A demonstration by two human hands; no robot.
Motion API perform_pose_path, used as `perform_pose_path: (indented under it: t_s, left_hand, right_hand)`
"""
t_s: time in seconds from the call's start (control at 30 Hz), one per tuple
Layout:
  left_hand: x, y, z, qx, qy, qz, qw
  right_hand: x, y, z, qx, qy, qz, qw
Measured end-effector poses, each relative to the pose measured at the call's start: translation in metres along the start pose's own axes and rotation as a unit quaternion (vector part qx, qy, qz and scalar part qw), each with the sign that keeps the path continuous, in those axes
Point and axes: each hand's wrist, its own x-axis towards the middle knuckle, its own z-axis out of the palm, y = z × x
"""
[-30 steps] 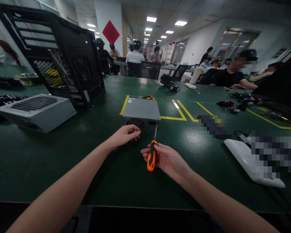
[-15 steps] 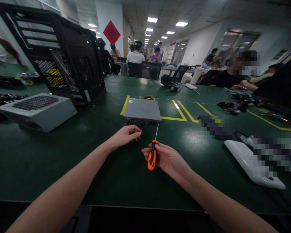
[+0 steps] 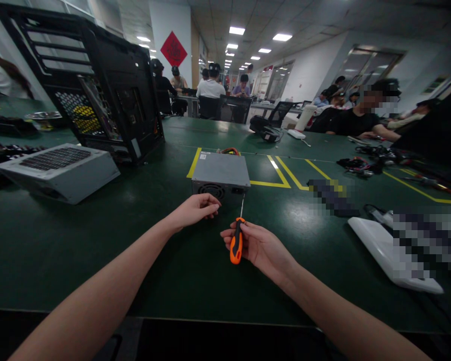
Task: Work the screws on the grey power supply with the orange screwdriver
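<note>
A grey computer power supply stands on the green table, its fan grille and power socket facing me. Just in front of the grille is my left hand, thumb and curled fingers brought together; whatever they may pinch is too small or hidden to name. My right hand is closed around the orange and black handle of a screwdriver. The thin shaft points away from me, with its tip near the lower right corner of the power supply's front face. Whether the tip touches the metal I cannot tell.
A black computer case stands at the left behind a second power supply. To the right lie a white device, a dark blurred object and cable bundles. Yellow tape marks the table. People sit farther back.
The screwdriver's shaft has tilted slightly, its tip shifting a little left and down. My left hand holds its place, and the power supply has not visibly moved.
</note>
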Motion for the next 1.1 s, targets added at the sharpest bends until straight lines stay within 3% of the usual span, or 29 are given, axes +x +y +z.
perform_pose_path:
  t_s: [0.33,0.63,0.87,1.0,1.1]
  left_hand:
    - [0.0,-0.001,0.0,-0.003,-0.001,-0.008,1.0]
    - [0.003,-0.007,-0.002,0.018,-0.007,-0.006,1.0]
    - [0.005,-0.014,0.005,0.052,-0.016,0.021,0.998]
    - [0.001,-0.012,0.012,0.107,-0.006,0.05,0.993]
    - [-0.005,-0.005,0.017,0.218,0.035,0.101,0.97]
  right_hand:
    - [0.0,0.001,0.0,-0.008,0.027,-0.022,0.999]
    - [-0.003,0.0,0.004,0.001,0.082,-0.035,0.996]
    - [-0.007,-0.001,-0.005,-0.022,0.148,-0.074,0.986]
    - [-0.013,-0.007,-0.014,-0.004,0.184,-0.109,0.977]
    - [-0.017,-0.012,-0.025,-0.073,0.201,-0.169,0.962]
